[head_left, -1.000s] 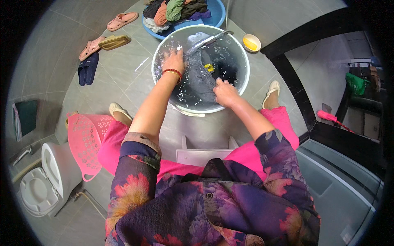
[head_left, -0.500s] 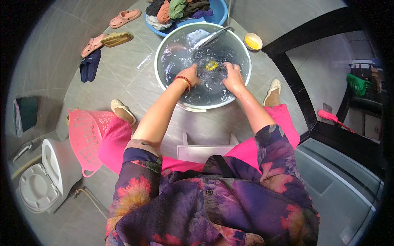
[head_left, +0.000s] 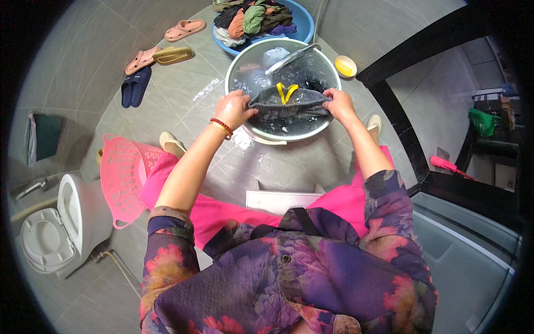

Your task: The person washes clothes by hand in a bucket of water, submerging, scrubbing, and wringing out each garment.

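Stretched between my two hands is a wet dark grey garment with a gathered elastic waistband (head_left: 289, 110) and a yellow drawstring (head_left: 286, 93). My left hand (head_left: 233, 108) is closed on the waistband's left end, at the basin's left rim. The right end is pinched in my right hand (head_left: 339, 104), by the right rim. The rest of the garment hangs into the water of a large pale basin (head_left: 261, 135), where its shape is hidden. A shower head (head_left: 289, 60) lies across the basin's far side, beside a pale cloth (head_left: 273, 57) in the water.
Behind stands a blue tub (head_left: 305, 22) heaped with clothes (head_left: 254, 19). A small bowl (head_left: 346, 67) with something yellow sits at right. A low white stool (head_left: 283, 200) is between my legs. Leftward are a pink basket (head_left: 119, 178), a toilet (head_left: 83, 217) and several slippers (head_left: 135, 86).
Both hands were in the water near the yellow drawstring. They have moved apart and up to the rim, and the grey waistband now shows stretched between them.
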`<act>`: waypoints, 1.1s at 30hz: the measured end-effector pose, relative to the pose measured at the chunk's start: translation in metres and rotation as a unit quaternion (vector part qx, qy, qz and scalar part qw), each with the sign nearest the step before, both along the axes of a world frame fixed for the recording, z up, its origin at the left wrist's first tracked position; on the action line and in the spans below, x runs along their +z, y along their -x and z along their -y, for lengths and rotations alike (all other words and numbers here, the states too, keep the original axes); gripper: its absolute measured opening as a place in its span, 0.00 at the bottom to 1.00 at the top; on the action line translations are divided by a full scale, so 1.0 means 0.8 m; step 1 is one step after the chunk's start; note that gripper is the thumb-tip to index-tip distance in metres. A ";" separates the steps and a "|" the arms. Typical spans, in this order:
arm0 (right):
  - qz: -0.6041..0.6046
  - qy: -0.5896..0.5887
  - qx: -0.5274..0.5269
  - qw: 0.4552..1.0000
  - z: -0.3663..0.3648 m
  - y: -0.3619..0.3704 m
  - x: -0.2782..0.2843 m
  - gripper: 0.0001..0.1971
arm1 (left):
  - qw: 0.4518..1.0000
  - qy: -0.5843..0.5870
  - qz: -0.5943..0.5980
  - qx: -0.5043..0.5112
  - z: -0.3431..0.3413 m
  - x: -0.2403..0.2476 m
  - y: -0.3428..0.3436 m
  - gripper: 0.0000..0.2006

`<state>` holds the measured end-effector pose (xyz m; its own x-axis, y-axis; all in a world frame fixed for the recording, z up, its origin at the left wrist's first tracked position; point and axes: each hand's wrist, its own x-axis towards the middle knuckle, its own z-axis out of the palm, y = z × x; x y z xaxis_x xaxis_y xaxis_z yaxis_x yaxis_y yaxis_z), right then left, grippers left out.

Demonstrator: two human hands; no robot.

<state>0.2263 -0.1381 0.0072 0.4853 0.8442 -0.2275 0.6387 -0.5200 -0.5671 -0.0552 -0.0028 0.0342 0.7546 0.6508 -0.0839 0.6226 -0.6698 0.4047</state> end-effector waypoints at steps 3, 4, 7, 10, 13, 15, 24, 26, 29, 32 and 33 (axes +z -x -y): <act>-0.234 0.043 -0.053 0.970 0.006 -0.004 -0.010 0.13 | 0.996 0.003 -0.024 -0.089 0.013 -0.013 -0.005 0.17; -0.260 0.057 -0.036 0.963 0.002 -0.001 -0.010 0.14 | 0.996 -0.005 0.001 -0.093 0.017 -0.023 -0.008 0.18; -0.184 0.004 -0.051 0.982 -0.009 0.005 -0.035 0.21 | 0.993 0.104 0.019 -0.043 0.030 -0.039 -0.047 0.29; -0.072 0.074 0.031 0.994 -0.023 0.038 -0.050 0.33 | 0.989 0.137 0.021 0.053 0.028 -0.067 -0.070 0.42; 0.045 0.159 0.055 0.985 -0.031 0.071 -0.058 0.27 | 0.971 0.198 -0.033 0.128 0.028 -0.073 -0.091 0.38; 0.058 0.206 0.045 0.976 -0.042 0.068 -0.047 0.22 | 0.979 0.159 -0.029 0.128 0.019 -0.086 -0.093 0.34; -0.583 -0.320 -0.186 0.723 -0.043 0.022 -0.028 0.18 | 0.550 0.648 0.495 0.179 -0.020 -0.059 -0.043 0.17; -0.676 -0.300 -0.272 0.615 -0.064 0.072 -0.033 0.20 | 0.597 0.621 0.456 0.222 -0.010 -0.083 -0.071 0.19; -0.699 -0.223 -0.322 0.598 -0.074 0.099 -0.030 0.20 | 0.903 0.246 0.339 0.094 0.042 -0.052 -0.121 0.22; -0.706 -0.250 -0.213 0.627 -0.062 0.079 -0.078 0.16 | 0.947 0.075 0.303 0.073 0.093 -0.031 -0.141 0.18; -0.705 -0.267 -0.176 0.633 -0.059 0.091 -0.080 0.14 | 0.950 0.052 0.295 0.090 0.101 -0.025 -0.141 0.17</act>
<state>0.1537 -0.0908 -0.0566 0.2969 0.8800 -0.3707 -0.8006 0.0178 -0.5990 0.0578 -0.0835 0.0144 0.5679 0.7847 0.2483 0.3666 -0.5112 0.7773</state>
